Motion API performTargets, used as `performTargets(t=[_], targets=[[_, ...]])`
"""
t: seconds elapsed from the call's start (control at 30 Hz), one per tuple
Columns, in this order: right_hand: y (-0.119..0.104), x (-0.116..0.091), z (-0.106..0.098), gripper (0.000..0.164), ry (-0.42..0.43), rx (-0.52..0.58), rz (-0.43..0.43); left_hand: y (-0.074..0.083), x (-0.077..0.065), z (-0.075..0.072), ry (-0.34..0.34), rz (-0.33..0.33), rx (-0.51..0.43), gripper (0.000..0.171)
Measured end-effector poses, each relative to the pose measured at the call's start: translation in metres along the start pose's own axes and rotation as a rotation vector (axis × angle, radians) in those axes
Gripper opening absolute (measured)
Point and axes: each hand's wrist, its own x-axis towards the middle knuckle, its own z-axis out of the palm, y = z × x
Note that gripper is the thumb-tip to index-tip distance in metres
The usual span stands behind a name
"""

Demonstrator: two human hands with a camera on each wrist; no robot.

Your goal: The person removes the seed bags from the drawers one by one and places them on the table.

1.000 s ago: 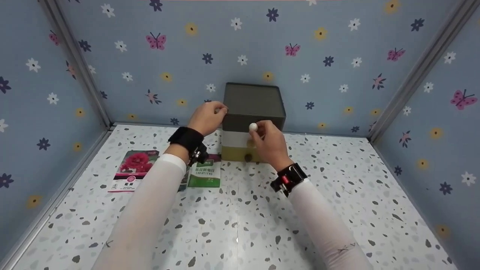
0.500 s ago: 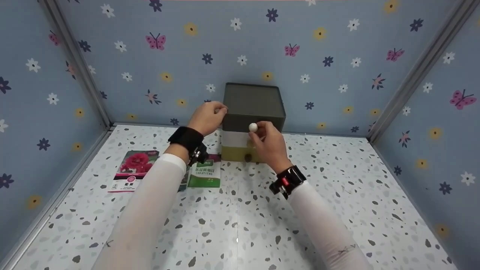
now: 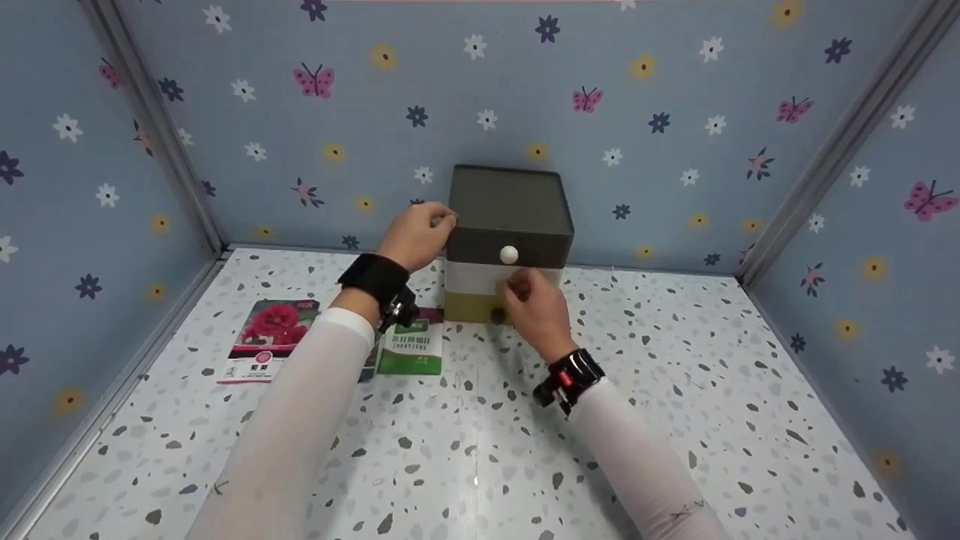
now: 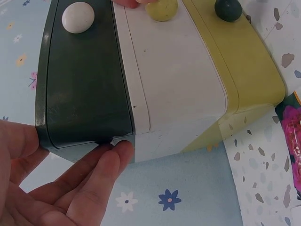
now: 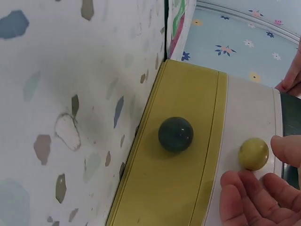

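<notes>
A small drawer box (image 3: 510, 202) stands against the back wall, with a dark green top drawer, a white middle drawer and a mustard bottom drawer. My left hand (image 3: 416, 234) grips its upper left edge, with fingertips (image 4: 110, 160) against the side. The white round knob (image 3: 508, 255) on the top drawer is free of both hands. My right hand (image 3: 541, 311) is at the middle drawer, its thumb and fingers loosely spread around the yellow knob (image 5: 254, 154). Whether they pinch it is hard to see. Below sits the dark green knob (image 5: 176, 134) of the bottom drawer.
A seed packet with a red flower (image 3: 274, 337) lies left of the box on the speckled table (image 3: 480, 450). A green and white packet (image 3: 411, 349) lies in front of the box, partly behind my left wrist. Flower-patterned walls (image 3: 660, 150) enclose three sides.
My right hand has let go of the white knob and moved down to the yellow knob on the middle drawer. The left hand stays at the box's edge.
</notes>
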Motion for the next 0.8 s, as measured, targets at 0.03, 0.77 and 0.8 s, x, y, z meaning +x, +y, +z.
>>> performTargets(t=[0.03,0.77,0.8], targets=[[-0.0003,-0.0006,0.0015,0.020,-0.002,0.000,0.010,0.0000,-0.0001,0.0001,0.001,-0.002,0.000,0.039],[-0.0051,-0.0017,0.0083,0.021,-0.042,0.030,0.113,0.0011,-0.0001,0.0006,-0.001,-0.019,0.002,0.039],[-0.0052,-0.0019,0.0078,0.021,-0.044,0.030,0.107,0.0015,0.0001,0.0003,0.002,-0.017,0.002,0.039]])
